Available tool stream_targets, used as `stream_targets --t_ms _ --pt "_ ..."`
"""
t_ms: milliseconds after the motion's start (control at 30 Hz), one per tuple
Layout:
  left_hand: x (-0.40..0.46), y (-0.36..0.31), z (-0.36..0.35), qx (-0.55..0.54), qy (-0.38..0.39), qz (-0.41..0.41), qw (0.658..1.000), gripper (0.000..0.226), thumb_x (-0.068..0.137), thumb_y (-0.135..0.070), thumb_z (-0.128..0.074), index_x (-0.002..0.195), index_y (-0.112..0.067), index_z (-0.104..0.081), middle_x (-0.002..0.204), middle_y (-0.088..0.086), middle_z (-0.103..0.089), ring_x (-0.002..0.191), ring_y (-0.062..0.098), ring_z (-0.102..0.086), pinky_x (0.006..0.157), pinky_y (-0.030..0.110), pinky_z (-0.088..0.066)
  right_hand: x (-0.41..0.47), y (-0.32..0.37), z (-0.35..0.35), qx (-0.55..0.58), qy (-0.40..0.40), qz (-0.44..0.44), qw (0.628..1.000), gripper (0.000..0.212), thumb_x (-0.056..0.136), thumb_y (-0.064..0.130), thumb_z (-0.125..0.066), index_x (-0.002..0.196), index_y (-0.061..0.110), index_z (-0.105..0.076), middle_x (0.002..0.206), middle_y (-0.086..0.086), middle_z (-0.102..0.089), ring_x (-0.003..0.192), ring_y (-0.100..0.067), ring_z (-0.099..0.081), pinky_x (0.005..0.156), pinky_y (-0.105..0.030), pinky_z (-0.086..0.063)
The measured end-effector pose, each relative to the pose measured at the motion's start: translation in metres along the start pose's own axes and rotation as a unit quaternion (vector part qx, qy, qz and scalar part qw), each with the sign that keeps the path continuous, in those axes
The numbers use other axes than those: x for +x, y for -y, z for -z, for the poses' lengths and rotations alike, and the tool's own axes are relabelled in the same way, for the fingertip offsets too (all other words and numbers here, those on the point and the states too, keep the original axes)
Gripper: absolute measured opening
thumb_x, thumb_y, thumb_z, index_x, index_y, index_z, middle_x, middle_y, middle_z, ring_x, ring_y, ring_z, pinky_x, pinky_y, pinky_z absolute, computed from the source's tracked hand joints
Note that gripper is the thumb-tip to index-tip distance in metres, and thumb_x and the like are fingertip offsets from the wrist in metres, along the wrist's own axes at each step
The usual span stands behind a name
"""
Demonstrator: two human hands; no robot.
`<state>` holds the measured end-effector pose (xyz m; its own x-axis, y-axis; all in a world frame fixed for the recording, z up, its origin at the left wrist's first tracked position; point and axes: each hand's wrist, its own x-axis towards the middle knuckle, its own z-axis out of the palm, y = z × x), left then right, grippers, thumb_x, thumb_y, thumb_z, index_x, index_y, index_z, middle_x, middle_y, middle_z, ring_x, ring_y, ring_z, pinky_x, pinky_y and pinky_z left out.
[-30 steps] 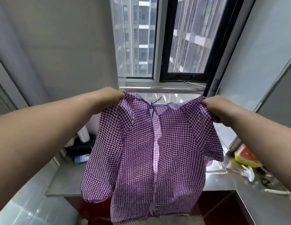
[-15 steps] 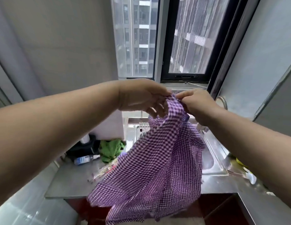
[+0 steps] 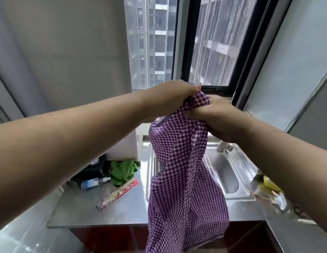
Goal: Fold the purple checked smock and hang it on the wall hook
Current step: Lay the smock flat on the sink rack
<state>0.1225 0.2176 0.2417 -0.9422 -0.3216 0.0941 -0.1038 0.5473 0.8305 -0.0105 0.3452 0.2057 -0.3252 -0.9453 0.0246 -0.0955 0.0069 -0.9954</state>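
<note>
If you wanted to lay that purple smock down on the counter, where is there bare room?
The bare steel counter in front of the red packet, out to its front edge, is free. The back left corner is crowded: green cloth, small bottle and a black object. The smock, gripped by both hands, hangs before the sink; the right side holds clutter.

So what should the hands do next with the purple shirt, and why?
Probably fold it again. Both the left hand and right hand pinch the smock together at the top, and it dangles long over the counter.
</note>
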Motion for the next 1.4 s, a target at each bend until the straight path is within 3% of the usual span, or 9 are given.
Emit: stream_targets --t_ms 167,267,433,567,667,800,1033,1267,1400 --pt "0.008 0.003 0.014 -0.072 -0.048 -0.024 0.996 0.027 0.103 -0.03 -0.05 0.12 -0.016 -0.067 0.117 -0.005 -0.065 0.106 0.008 -0.057 0.09 0.026 -0.044 -0.007 0.009 0.004 0.053 -0.004 -0.022 0.998 0.03 0.091 -0.019 -0.04 0.111 -0.013 -0.063 0.095 -0.022 -0.07 0.087 -0.034 -0.071 0.079 -0.042 -0.065" --pt "0.008 0.031 0.022 -0.183 0.042 0.037 0.982 0.051 0.096 -0.04 -0.044 0.137 -0.013 -0.06 0.134 0.006 -0.066 0.126 0.028 -0.059 0.116 0.056 -0.039 -0.011 0.014 0.01 0.082 0.006 -0.02 0.996 0.04 0.083 -0.014 -0.045 0.12 -0.022 -0.057 0.108 -0.029 -0.065 0.099 -0.043 -0.066 0.099 -0.058 -0.058" --pt "0.005 0.047 0.015 -0.275 0.218 0.113 0.93 0.047 0.084 -0.042 -0.056 0.113 -0.009 -0.074 0.125 0.018 -0.065 0.113 0.035 -0.06 0.108 0.049 -0.048 -0.013 0.024 0.027 0.07 -0.005 -0.006 0.998 0.051 0.077 -0.009 -0.049 0.123 -0.031 -0.047 0.113 -0.031 -0.06 0.106 -0.047 -0.062 0.106 -0.065 -0.051" --pt "0.005 0.048 0.012 -0.305 0.23 0.122 0.916 0.04 0.087 -0.031 -0.054 0.115 -0.006 -0.068 0.118 0.019 -0.062 0.106 0.035 -0.059 0.114 0.055 -0.039 -0.015 0.02 0.036 0.041 -0.008 -0.012 0.999 0.051 0.07 -0.007 -0.052 0.117 -0.025 -0.054 0.101 -0.026 -0.065 0.096 -0.042 -0.067 0.097 -0.058 -0.058" --pt "0.004 0.049 0.013 -0.33 0.209 0.119 0.913 0.037 0.096 -0.02 -0.046 0.124 -0.005 -0.064 0.119 0.017 -0.064 0.105 0.035 -0.062 0.109 0.051 -0.043 -0.011 0.009 0.042 -0.001 -0.038 -0.035 0.999 0.033 0.086 -0.012 -0.052 0.116 -0.025 -0.056 0.105 -0.031 -0.068 0.1 -0.04 -0.067 0.102 -0.059 -0.057" --pt "0.006 0.055 0.013 -0.313 0.154 0.142 0.926 0.05 0.099 -0.019 -0.05 0.145 0.0 -0.051 0.136 0.023 -0.062 0.118 0.038 -0.061 0.111 0.052 -0.046 -0.009 -0.014 0.049 -0.128 -0.077 -0.086 0.985 0.018 0.1 -0.004 -0.058 0.097 0.0 -0.075 0.084 -0.012 -0.076 0.071 -0.021 -0.067 0.058 -0.025 -0.054" --pt "0.011 0.074 0.024 -0.309 0.0 0.176 0.934 0.048 0.085 -0.028 -0.062 0.127 -0.004 -0.064 0.11 0.014 -0.074 0.099 0.031 -0.07 0.105 0.05 -0.05 -0.006 -0.05 0.082 -0.096 -0.182 -0.093 0.974 0.015 0.097 0.02 -0.075 0.09 0.007 -0.079 0.086 -0.01 -0.08 0.07 -0.018 -0.073 0.063 -0.028 -0.053" --pt "0.011 0.095 0.04 -0.28 -0.14 0.179 0.933 0.033 0.1 -0.021 -0.052 0.125 -0.003 -0.064 0.119 0.012 -0.075 0.106 0.028 -0.071 0.102 0.043 -0.051 -0.013 -0.066 0.1 -0.079 -0.266 -0.107 0.955 0.024 0.106 0.011 -0.054 0.1 0.008 -0.077 0.093 -0.01 -0.08 0.078 -0.021 -0.072 0.067 -0.03 -0.05" --pt "0.003 0.105 0.051 -0.186 -0.106 0.171 0.962 0.038 0.099 -0.032 -0.057 0.129 -0.011 -0.066 0.122 0.008 -0.075 0.114 0.03 -0.069 0.11 0.048 -0.045 -0.02 -0.065 0.1 -0.119 -0.284 -0.112 0.945 0.031 0.111 0.02 -0.049 0.114 -0.001 -0.071 0.11 -0.018 -0.075 0.096 -0.032 -0.07 0.071 -0.034 -0.049"
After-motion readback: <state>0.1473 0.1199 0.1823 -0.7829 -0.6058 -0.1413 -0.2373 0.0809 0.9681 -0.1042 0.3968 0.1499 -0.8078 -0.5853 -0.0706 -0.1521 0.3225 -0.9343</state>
